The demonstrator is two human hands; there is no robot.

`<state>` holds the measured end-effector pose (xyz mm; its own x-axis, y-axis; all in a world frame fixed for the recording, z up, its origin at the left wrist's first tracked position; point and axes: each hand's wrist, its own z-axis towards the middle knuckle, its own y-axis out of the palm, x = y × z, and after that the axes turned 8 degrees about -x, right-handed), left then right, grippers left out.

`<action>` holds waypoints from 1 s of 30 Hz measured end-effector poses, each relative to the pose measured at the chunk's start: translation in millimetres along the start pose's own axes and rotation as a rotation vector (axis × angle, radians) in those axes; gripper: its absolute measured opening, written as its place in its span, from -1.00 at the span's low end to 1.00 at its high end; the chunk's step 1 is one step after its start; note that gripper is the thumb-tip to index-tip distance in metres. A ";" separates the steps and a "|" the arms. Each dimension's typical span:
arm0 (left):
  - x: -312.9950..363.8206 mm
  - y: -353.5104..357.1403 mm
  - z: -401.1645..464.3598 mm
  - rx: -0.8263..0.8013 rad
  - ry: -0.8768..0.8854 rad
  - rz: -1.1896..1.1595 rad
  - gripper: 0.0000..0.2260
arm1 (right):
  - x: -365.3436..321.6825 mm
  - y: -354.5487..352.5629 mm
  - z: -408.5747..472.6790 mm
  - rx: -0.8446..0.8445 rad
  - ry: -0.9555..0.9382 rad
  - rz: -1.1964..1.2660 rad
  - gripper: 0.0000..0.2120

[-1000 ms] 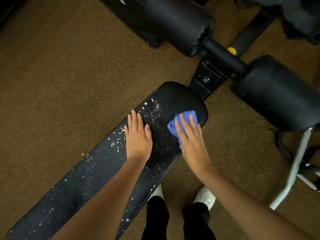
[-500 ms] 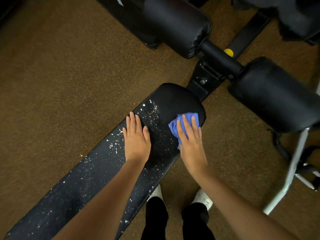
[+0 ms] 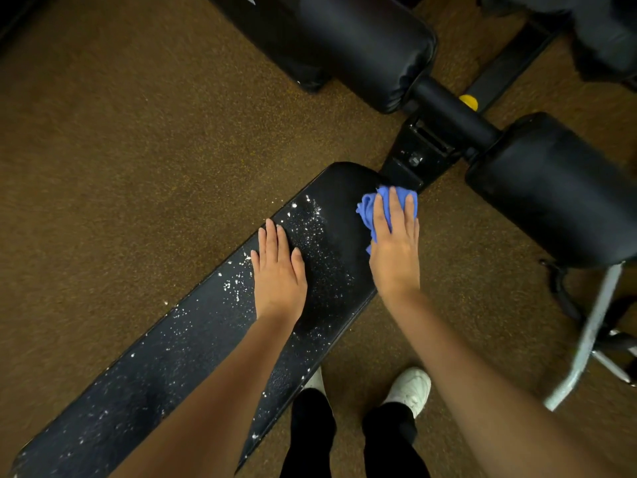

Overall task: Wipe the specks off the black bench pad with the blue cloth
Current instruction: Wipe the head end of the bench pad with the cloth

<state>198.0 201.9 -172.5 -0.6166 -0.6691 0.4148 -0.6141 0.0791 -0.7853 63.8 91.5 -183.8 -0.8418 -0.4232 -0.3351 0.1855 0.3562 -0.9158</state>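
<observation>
Right hand (image 3: 394, 243) lies flat, fingers straight and together, pressing the blue cloth (image 3: 374, 210) onto the rounded end of the black bench pad (image 3: 179, 357), right of frame centre. Cloth is bunched, showing beyond the fingertips and left of the hand. Pad's long axis runs lower left to upper right. Left hand (image 3: 278, 272) rests flat on the pad, fingers straight, among white specks (image 3: 310, 224). Against 0.5 s ago: cloth and right hand now nearer the pad's end; left hand unchanged.
</observation>
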 end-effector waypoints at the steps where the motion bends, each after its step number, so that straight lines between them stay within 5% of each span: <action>1: 0.2 0.1 0.1 -0.002 -0.005 0.001 -0.54 | -0.6 3.8 -14.0 0.013 0.030 0.028 -0.11; 8: -0.3 1.1 -0.1 0.002 -0.004 0.026 -0.54 | 1.6 3.7 -9.1 0.032 0.104 0.071 -0.16; 15: -1.7 3.9 -0.3 0.018 0.005 0.036 -0.54 | 10.7 -19.6 45.4 -0.071 -0.042 0.012 -0.28; 20: -0.6 2.7 0.3 0.005 -0.001 0.039 -0.53 | 10.1 -6.5 14.3 0.084 0.148 0.139 -0.20; 24: 0.9 6.1 0.1 0.020 -0.015 0.063 -0.53 | -18.9 15.4 -36.8 0.176 0.326 0.342 -0.39; 30: 3.4 6.4 0.5 0.032 -0.018 0.065 -0.54 | -32.2 23.6 -44.6 0.139 0.266 0.263 -0.29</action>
<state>192.3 199.8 -176.4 -0.6455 -0.6767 0.3542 -0.5568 0.0995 -0.8247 72.6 150.7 -184.8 -0.8550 -0.0950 -0.5098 0.4637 0.3002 -0.8336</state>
